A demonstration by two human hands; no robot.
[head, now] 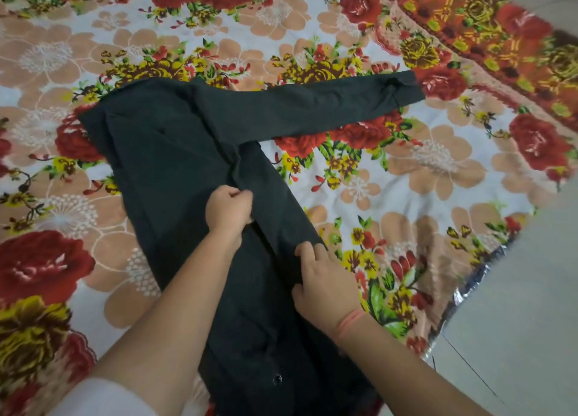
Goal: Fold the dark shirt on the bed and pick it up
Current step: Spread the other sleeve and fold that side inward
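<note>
Bed [438, 171] under a floral cover of red roses and peach blossoms on white, with a red-orange patterned border [469, 24] along the far right. Pale tiled floor [531, 290] beyond the right edge, and a shiny silver strip [478, 278] there, perhaps plastic sheeting, too blurred to say.

Dark shirt [162, 153] flat on the cover, running from far left of centre down to the near edge, partly folded, with a raised crease along the middle. One long sleeve [312, 109] stretched out to the right across the flowers, cuff at the far end, lying free of both hands. Small round button [277, 379] showing near the bottom of the cloth, between the forearms.

Left hand [230, 210] on the middle crease, fingers curled, grip closed on a pinch of the fabric. Right hand [325, 284] nearer and to the right, at the shirt's right edge, fingers bent over the cloth and thumb pressed against it, grip closed on that edge. Pink thread band [350, 321] round the right wrist. White sleeve [103, 397] on the left arm at the near left corner.
</note>
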